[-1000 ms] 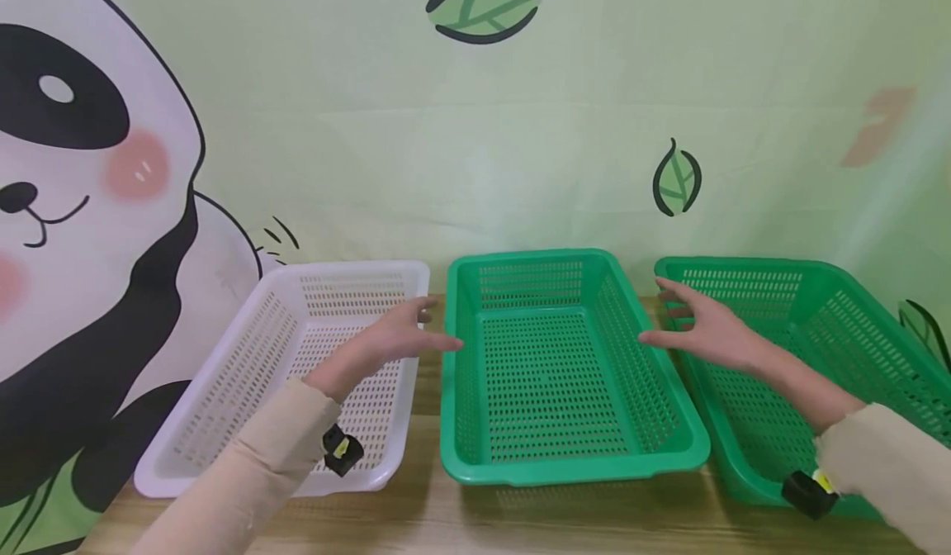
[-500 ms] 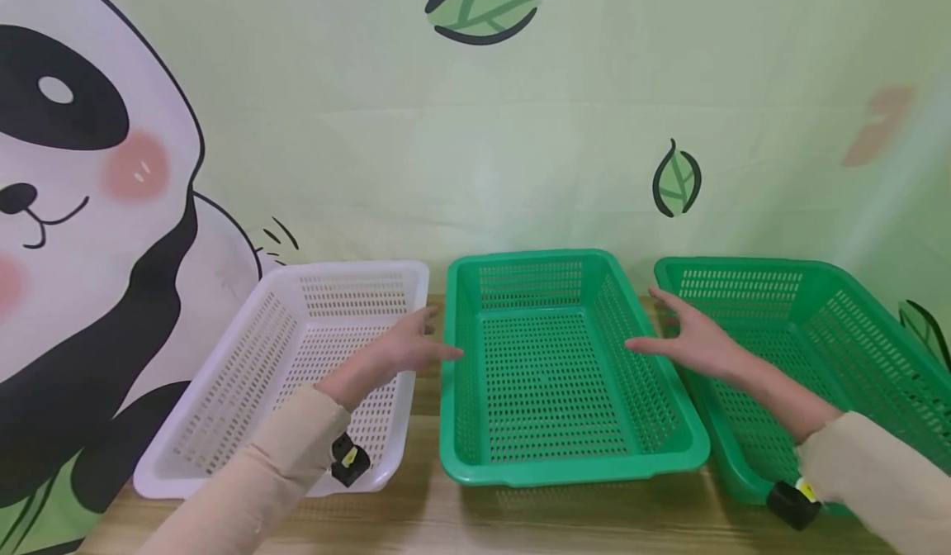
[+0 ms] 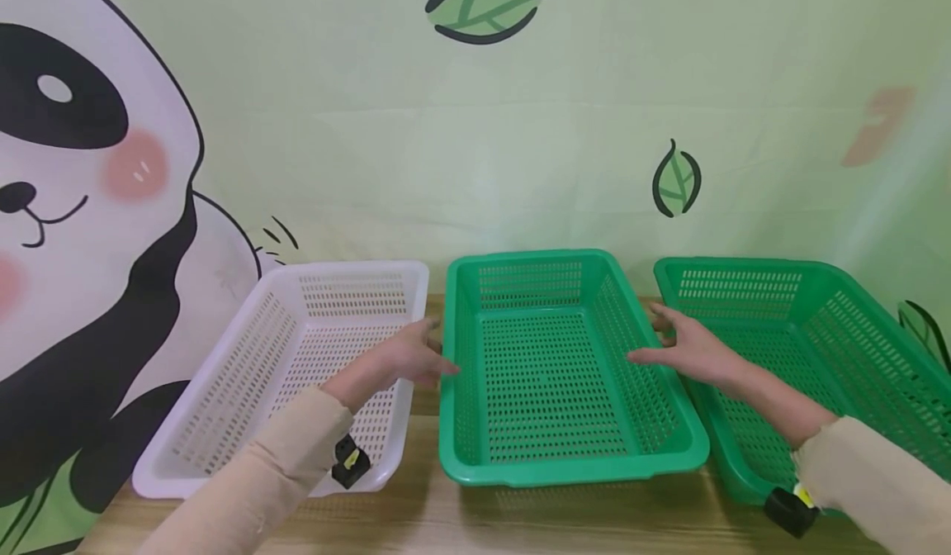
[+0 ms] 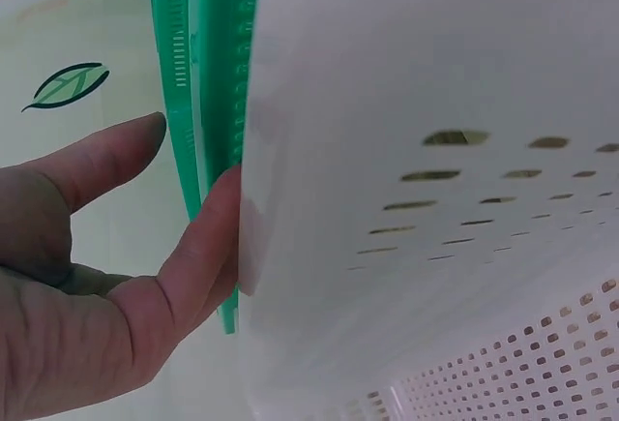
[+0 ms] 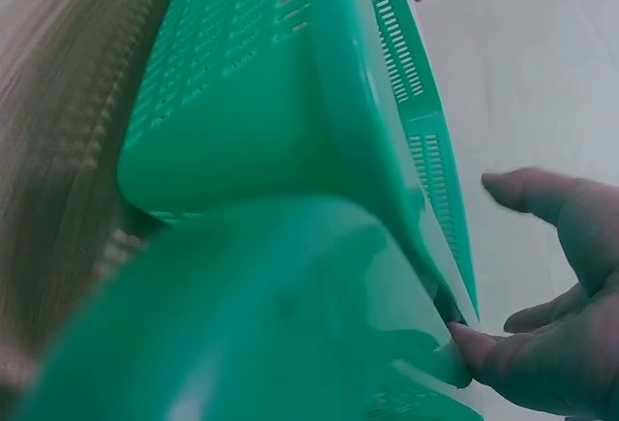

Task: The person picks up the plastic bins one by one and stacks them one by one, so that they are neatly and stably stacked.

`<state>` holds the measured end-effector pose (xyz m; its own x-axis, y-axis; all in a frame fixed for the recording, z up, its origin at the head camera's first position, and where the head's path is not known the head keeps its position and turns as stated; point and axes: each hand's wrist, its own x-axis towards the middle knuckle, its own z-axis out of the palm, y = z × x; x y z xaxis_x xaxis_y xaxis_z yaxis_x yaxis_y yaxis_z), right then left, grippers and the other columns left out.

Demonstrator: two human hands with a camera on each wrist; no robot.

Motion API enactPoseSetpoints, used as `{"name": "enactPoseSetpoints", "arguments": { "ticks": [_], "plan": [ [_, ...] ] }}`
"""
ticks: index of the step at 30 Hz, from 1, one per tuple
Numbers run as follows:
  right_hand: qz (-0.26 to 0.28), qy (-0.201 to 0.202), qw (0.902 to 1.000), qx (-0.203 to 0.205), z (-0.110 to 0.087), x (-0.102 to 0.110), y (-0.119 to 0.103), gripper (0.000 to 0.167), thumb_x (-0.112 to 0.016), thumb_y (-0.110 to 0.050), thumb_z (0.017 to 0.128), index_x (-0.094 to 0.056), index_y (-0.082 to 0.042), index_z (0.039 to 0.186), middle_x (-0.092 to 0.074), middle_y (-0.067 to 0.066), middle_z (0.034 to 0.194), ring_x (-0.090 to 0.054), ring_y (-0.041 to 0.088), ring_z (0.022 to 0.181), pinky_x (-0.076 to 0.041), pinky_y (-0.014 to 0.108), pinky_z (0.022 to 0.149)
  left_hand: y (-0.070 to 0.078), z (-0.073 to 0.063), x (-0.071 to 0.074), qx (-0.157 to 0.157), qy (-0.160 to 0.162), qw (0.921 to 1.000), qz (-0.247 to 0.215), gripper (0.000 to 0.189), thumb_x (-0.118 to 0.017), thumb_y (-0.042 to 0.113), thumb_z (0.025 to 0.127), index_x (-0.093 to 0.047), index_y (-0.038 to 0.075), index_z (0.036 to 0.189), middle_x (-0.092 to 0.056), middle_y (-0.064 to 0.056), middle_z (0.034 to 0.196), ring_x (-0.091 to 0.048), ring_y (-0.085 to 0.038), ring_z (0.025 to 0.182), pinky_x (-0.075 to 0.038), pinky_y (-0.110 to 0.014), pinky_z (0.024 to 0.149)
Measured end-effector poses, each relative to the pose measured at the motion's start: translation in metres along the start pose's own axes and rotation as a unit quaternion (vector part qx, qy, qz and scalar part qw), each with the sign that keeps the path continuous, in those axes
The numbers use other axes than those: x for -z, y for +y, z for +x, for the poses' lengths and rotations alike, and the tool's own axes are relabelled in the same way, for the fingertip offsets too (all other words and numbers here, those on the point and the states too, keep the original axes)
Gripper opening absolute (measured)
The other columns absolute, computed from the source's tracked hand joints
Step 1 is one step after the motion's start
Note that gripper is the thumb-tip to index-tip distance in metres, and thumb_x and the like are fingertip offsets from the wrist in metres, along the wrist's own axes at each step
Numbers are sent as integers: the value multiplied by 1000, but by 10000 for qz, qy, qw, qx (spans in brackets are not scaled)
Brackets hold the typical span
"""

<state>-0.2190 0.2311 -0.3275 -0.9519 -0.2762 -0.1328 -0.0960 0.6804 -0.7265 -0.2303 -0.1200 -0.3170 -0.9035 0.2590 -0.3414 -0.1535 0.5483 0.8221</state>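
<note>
A green plastic basket point(image 3: 575, 474) with slotted walls stands in the middle of the head view, nothing inside it. My left hand point(image 3: 414, 353) is at its left rim, thumb spread over the edge and fingers dipping into the gap beside the white basket point(image 3: 349, 268). In the left wrist view, the fingers of that hand point(image 4: 160, 305) lie along the white wall, with the thumb held apart. At the opposite rim hovers my right hand point(image 3: 691, 350), its thumb above the edge. The right wrist view has its fingers reaching between two green rims, thumb raised away.
A second green basket point(image 3: 743, 263) stands on the right, angled outward. All three baskets sit side by side on a wooden table point(image 3: 416, 530). Behind them hangs a pale green backdrop point(image 3: 520, 158) printed with a panda and leaves. Each sleeve carries a small black device.
Both hands have come lower and closer to the middle basket's side rims, with fingers sinking into the gaps. The baskets have stayed in place.
</note>
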Motion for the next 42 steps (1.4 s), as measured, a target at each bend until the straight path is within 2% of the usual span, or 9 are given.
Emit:
{"name": "enactPoseSetpoints", "arguments": {
  "ticks": [5,9,14,20,27,34,42],
  "plan": [
    [133,-71,9999,-30,0,0,1,84,-63,-17,83,-9,12,140,-25,34,136,-34,48,118,-41,53,88,0,0,0,92,-144,9998,99,74,-63,-7,76,-24,-5,138,-55,-26,116,-62,-31,92,-52,-38,77],
    [182,-138,9997,-22,0,1,4,78,-62,-7,81,-14,14,138,-27,34,135,-38,45,115,-42,50,86,1,-1,-1,128,-88,9998,160,74,-63,-10,74,-26,-5,138,-55,-25,114,-62,-30,90,-53,-35,74],
    [282,-196,9991,-257,1,2,4,75,-61,-6,79,-19,13,138,-29,32,135,-41,38,111,-42,47,85,2,0,-2,139,-30,9994,307,74,-64,-10,74,-26,-5,137,-56,-25,111,-63,-30,89,-54,-33,70],
    [467,-176,9979,-412,0,4,0,76,-60,-4,76,-19,12,138,-32,29,134,-42,30,101,-40,38,79,3,1,-2,147,-28,9994,322,74,-64,-10,73,-27,-5,137,-55,-26,111,-63,-30,89,-53,-36,72],
    [660,-192,9968,-403,-2,6,-4,75,-58,-3,77,-17,12,139,-28,31,135,-41,30,102,-40,34,76,3,0,5,46,-175,9989,431,72,-65,-9,73,-28,-9,136,-57,-26,109,-64,-27,83,-54,-34,70],
    [715,-138,9966,-383,-5,8,-9,74,-56,-3,77,-18,11,139,-27,31,135,-41,30,99,-40,33,73,6,-5,13,-172,-309,9990,287,74,-63,-11,74,-21,-13,136,-55,-31,112,-64,-27,80,-54,-32,68],
    [687,-58,9970,-343,-5,12,-20,73,-53,-3,76,-18,12,138,-27,30,134,-35,41,117,-42,36,80,6,-7,24,-298,-367,9986,224,75,-63,-8,76,-21,-11,137,-57,-25,106,-63,-24,81,-54,-33,70]
  ]
}}
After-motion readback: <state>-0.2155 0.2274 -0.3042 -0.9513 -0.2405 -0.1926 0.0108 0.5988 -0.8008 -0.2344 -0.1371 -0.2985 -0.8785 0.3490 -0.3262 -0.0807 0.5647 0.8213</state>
